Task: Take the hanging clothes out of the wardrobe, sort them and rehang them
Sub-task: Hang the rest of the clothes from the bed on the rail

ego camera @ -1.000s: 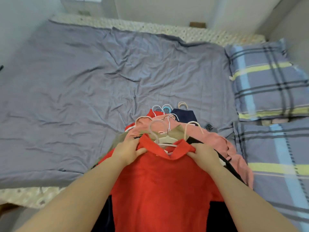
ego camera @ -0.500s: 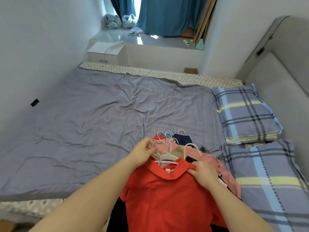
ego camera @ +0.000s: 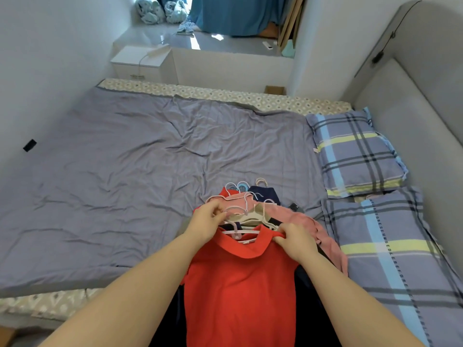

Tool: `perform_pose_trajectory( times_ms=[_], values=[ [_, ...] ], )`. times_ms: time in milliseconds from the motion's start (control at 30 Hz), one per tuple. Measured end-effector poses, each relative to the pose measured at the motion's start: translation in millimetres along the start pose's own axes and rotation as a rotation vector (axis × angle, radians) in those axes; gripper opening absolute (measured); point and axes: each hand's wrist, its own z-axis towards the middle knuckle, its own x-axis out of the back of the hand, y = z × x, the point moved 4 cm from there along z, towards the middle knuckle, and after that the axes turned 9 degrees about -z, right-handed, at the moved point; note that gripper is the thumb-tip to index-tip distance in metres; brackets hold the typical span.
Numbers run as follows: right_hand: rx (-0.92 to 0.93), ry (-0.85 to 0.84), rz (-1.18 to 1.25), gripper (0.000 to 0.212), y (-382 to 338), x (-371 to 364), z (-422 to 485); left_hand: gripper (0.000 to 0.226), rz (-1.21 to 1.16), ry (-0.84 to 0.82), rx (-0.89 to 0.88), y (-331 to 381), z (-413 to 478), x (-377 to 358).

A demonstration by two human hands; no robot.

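Observation:
A red polo shirt (ego camera: 240, 286) lies on top of a pile of clothes on hangers at the near edge of the bed (ego camera: 140, 171). Its pale hanger (ego camera: 239, 232) shows inside the open collar. My left hand (ego camera: 208, 222) grips the hook of that hanger above the collar's left side. My right hand (ego camera: 294, 240) pinches the collar's right side. Under the red shirt lie a pink garment (ego camera: 305, 221), a beige one, and dark ones, with several hanger hooks (ego camera: 240, 187) poking out at the far end.
Two plaid pillows (ego camera: 355, 156) (ego camera: 395, 256) lie along the padded headboard on the right. A small dark object (ego camera: 294, 207) lies on the sheet next to the pile. A white nightstand (ego camera: 142, 62) stands beyond the bed. Wrinkled purple sheet spreads to the left.
My left hand left the collar's left side and went up to the hanger hook. The view tilted up, so the room beyond the bed shows now. My right hand stays on the collar.

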Motion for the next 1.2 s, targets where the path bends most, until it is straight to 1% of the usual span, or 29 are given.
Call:
perform_pose_trajectory(
  times_ms=[167, 333, 400, 467, 533, 600, 700, 800, 867, 933, 1000, 1100, 1200],
  values=[
    [-0.043, -0.028, -0.002, 0.032, 6.7, -8.6, -7.3, 0.022, 0.024, -0.040, 0.024, -18.3, -2.7, -6.8],
    [-0.035, -0.021, -0.017, 0.025, 7.5, -12.3, -7.8, 0.023, -0.035, -0.011, 0.029, -26.3, 0.7, -13.1],
    [-0.036, -0.014, -0.010, 0.026, 9.7, -12.5, -4.5, 0.024, -0.049, 0.014, 0.038, -27.8, 7.0, -17.1],
    [-0.038, -0.008, -0.007, 0.029, 13.5, -14.3, 1.1, 0.019, -0.036, 0.046, 0.044, -26.2, 14.0, -21.6],
    [-0.051, -0.007, -0.010, 0.025, 18.7, -17.4, 9.4, 0.010, -0.024, 0.043, 0.052, -28.8, 22.3, -28.2],
    [-0.076, -0.006, -0.011, 0.021, 26.3, -22.1, 19.6, 0.021, 0.052, -0.004, 0.071, -40.3, 31.7, -35.4],
    [-0.131, -0.008, -0.044, 0.020, 41.5, -37.9, 35.9, 0.035, 0.267, -0.055, 0.088, -69.9, 46.2, -45.7],
    [-0.174, -0.009, -0.018, 0.018, 57.2, -65.9, 53.4, 0.039, 0.533, -0.115, 0.189, -103.5, 56.7, -62.1],
    [-0.199, 0.009, 0.001, 0.017, 68.8, -85.6, 68.5, 0.042, 0.652, -0.185, 0.258, -124.6, 63.0, -76.2],
    [-0.210, 0.033, -0.034, 0.019, 81.0, -103.3, 88.4, 0.048, 0.728, -0.255, 0.246, -144.8, 72.2, -93.7],
    [-0.202, 0.021, -0.082, 0.021, 92.1, -123.9, 109.3, 0.055, 0.799, -0.301, 0.190, -162.0, 84.0, -112.7],
    [-0.160, 0.025, -0.126, 0.026, 103.5, -158.7, 137.8, 0.061, 0.819, -0.226, 0.108, -179.8, 112.2, -135.9],
    [-0.141, 0.120, -0.143, 0.026, 106.3, -185.2, 157.9, 0.067, 0.874, -0.109, -0.001, -193.9, 142.6, -153.6]
  ],
)
